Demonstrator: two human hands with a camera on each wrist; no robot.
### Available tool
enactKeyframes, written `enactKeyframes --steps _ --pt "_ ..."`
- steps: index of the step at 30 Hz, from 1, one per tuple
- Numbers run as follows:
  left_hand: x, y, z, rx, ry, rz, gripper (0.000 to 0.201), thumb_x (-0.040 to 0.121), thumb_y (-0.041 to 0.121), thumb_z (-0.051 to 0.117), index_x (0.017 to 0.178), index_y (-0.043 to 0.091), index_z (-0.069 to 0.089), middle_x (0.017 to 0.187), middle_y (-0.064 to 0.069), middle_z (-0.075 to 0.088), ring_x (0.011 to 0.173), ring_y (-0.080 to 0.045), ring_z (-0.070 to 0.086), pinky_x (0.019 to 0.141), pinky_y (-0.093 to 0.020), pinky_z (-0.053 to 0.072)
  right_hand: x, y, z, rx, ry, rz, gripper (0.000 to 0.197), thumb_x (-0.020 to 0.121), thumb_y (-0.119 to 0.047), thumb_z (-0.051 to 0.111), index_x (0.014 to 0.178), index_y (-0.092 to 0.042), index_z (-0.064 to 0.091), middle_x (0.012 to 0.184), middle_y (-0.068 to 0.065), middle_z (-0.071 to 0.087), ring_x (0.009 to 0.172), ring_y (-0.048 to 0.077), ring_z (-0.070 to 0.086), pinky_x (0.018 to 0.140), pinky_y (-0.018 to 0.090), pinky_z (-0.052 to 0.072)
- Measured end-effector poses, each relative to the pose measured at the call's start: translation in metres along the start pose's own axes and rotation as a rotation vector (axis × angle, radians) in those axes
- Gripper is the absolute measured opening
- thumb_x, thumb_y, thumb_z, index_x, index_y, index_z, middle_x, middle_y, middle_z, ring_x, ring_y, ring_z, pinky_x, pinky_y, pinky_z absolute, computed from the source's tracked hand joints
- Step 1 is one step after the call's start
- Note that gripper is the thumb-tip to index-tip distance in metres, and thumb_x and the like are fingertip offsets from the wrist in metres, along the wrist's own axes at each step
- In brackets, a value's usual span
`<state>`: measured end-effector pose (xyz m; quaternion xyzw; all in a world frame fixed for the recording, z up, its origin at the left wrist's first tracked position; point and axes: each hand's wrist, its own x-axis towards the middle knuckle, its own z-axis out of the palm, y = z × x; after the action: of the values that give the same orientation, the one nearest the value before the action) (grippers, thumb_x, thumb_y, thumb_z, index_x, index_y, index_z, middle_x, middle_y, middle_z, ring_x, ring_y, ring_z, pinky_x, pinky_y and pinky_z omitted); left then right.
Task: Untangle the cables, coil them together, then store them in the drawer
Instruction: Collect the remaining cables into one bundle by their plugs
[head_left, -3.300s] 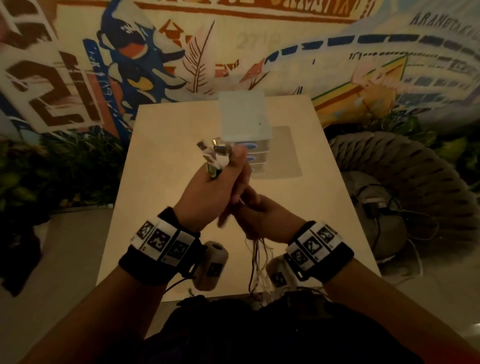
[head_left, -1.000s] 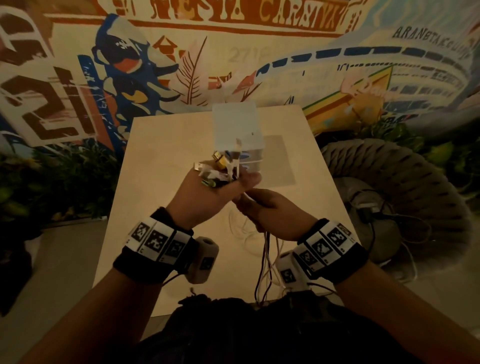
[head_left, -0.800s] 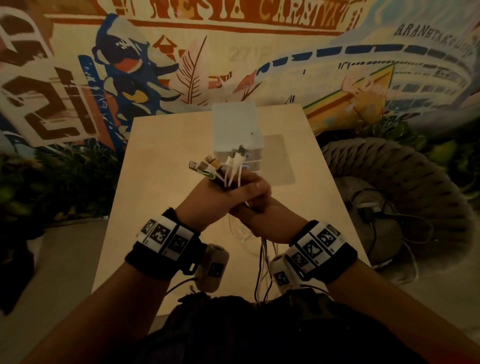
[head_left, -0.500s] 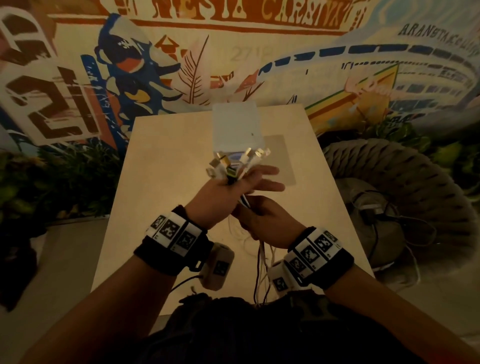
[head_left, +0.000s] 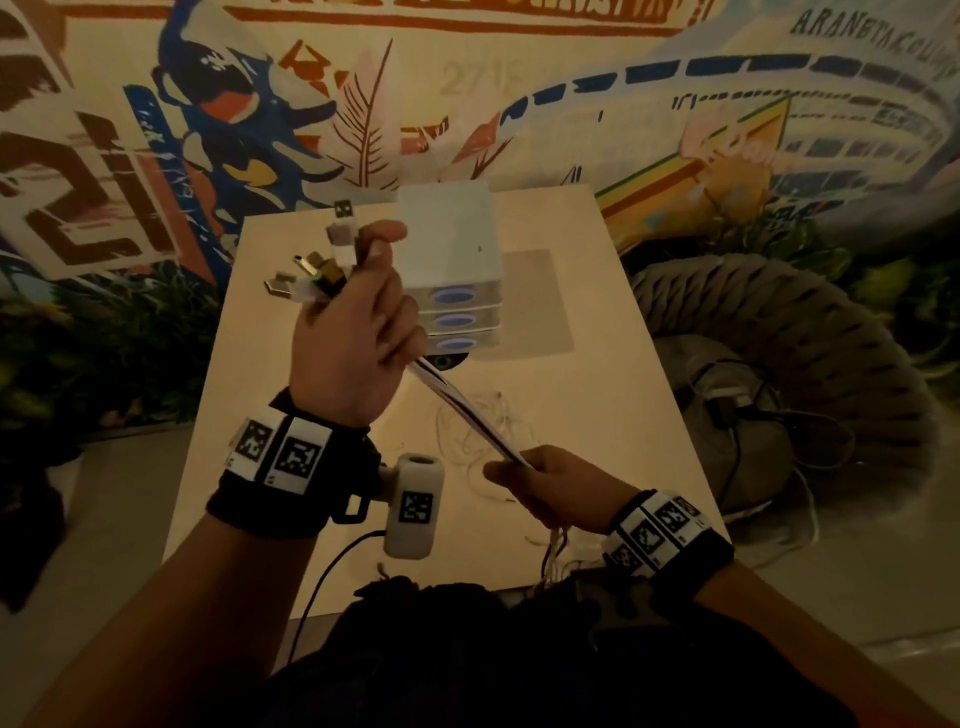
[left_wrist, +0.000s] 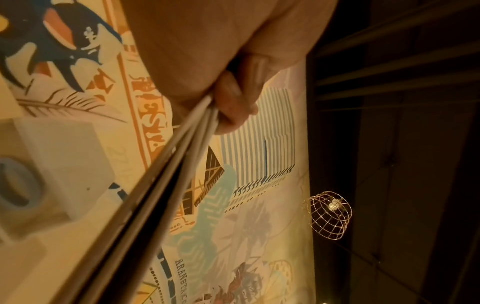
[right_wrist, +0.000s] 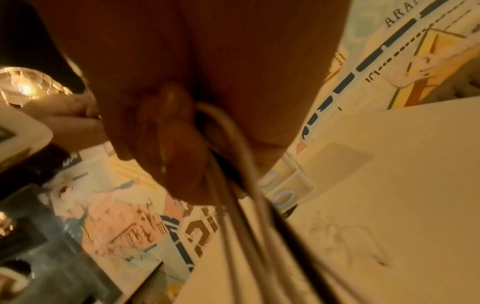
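While stretched taut | cables | between left hand, right hand

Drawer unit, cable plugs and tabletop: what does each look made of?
Drawer unit: probably matte white plastic, given its smooth, slightly translucent shell and blue oval pulls. Cable plugs, sticking out above the left hand: shiny metal tips in white or grey plastic housings; the cables look rubbery-sheathed. Tabletop: smooth, pale, matte; laminate or painted wood, hard to tell in this dim light.
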<state>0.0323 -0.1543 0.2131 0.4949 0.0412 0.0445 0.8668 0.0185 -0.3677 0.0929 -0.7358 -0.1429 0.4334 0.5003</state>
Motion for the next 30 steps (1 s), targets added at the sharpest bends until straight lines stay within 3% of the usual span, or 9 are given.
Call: enactKeyframes --steps 7,11,15,19,22,23,26,28,30 --pt "-0.001 -0.005 -0.001 0.025 0.065 0.076 0.030 0.110 0.029 0.037 0.119 0.014 0.061 0.051 0.006 0.021 0.043 -0.008 0.013 0.041 -0.023 0.020 -0.020 0.065 -0.016 -0.091 0.078 0.167 0.053 0.096 -0.057 0.052 0.057 -0.023 0.040 0.045 -0.011 0.038 0.041 0.008 0.035 0.050 0.022 0.035" --pt "-0.002 -0.014 0.003 0.049 0.062 0.047 0.042 0.110 0.037 0.034 0.090 0.015 0.063 0.050 0.005 0.020 0.042 -0.009 0.014 0.041 -0.024 0.021 -0.025 0.095 -0.016 -0.170 0.046 0.275 0.055 0.096 -0.058 0.050 0.055 -0.022 0.041 0.044 -0.011 0.040 0.037 0.004 0.037 0.045 0.014 0.034" --pt "-0.004 -0.018 0.001 0.053 0.092 -0.030 0.051 0.107 0.048 0.035 0.068 0.017 0.044 0.051 0.001 0.013 0.042 -0.012 0.011 0.042 -0.026 0.014 -0.023 0.127 -0.011 -0.316 0.048 0.392 0.054 0.093 -0.067 0.049 0.064 -0.021 0.049 0.058 -0.004 0.049 0.048 0.007 0.048 0.047 0.016 0.038" --pt "-0.011 -0.034 -0.002 0.094 0.096 -0.136 0.051 0.102 0.046 0.049 0.066 0.022 0.021 0.053 0.002 0.012 0.044 -0.014 0.006 0.043 -0.027 0.009 -0.022 0.145 -0.010 -0.395 -0.011 0.427 0.063 0.079 -0.085 0.047 0.075 -0.023 0.061 0.075 -0.001 0.062 0.066 0.011 0.060 0.064 0.022 0.047" --pt "-0.019 -0.045 -0.001 0.109 0.055 -0.224 0.047 0.103 0.026 0.052 0.069 0.024 0.021 0.054 0.004 0.012 0.046 -0.015 0.005 0.044 -0.029 0.010 -0.025 0.154 -0.018 -0.511 -0.090 0.357 0.108 0.046 -0.107 0.033 0.107 -0.027 0.072 0.111 0.000 0.071 0.104 0.018 0.066 0.093 0.032 0.051" --pt "-0.021 -0.048 0.001 0.113 0.041 -0.246 0.046 0.102 0.023 0.053 0.069 0.023 0.021 0.054 0.003 0.011 0.047 -0.015 0.005 0.044 -0.028 0.011 -0.027 0.147 -0.025 -0.532 -0.115 0.324 0.111 0.043 -0.107 0.035 0.114 -0.029 0.070 0.118 -0.002 0.070 0.109 0.015 0.064 0.099 0.032 0.049" --pt "-0.028 -0.054 0.005 0.121 -0.002 -0.292 0.048 0.098 0.023 0.056 0.072 0.020 0.015 0.054 0.003 0.011 0.046 -0.015 0.006 0.045 -0.028 0.011 -0.042 0.087 -0.049 -0.581 -0.093 0.271 0.095 0.052 -0.091 0.064 0.130 -0.038 0.057 0.124 -0.012 0.065 0.112 0.004 0.061 0.100 0.026 0.049" --pt "-0.032 -0.059 0.005 0.123 -0.049 -0.322 0.047 0.099 0.023 0.055 0.070 0.022 0.018 0.052 0.005 0.015 0.046 -0.015 0.008 0.047 -0.032 0.010 -0.044 0.036 -0.067 -0.643 0.022 0.173 0.095 0.063 -0.087 0.061 0.143 -0.038 0.046 0.132 -0.016 0.059 0.117 0.003 0.057 0.101 0.025 0.047" --pt "-0.034 -0.063 0.006 0.127 -0.075 -0.347 0.044 0.096 0.024 0.056 0.069 0.022 0.021 0.052 0.005 0.017 0.045 -0.014 0.010 0.049 -0.033 0.010 -0.039 -0.020 -0.078 -0.558 0.225 -0.059 0.085 0.074 -0.079 0.053 0.148 -0.037 0.041 0.139 -0.016 0.055 0.124 0.002 0.054 0.106 0.028 0.046"
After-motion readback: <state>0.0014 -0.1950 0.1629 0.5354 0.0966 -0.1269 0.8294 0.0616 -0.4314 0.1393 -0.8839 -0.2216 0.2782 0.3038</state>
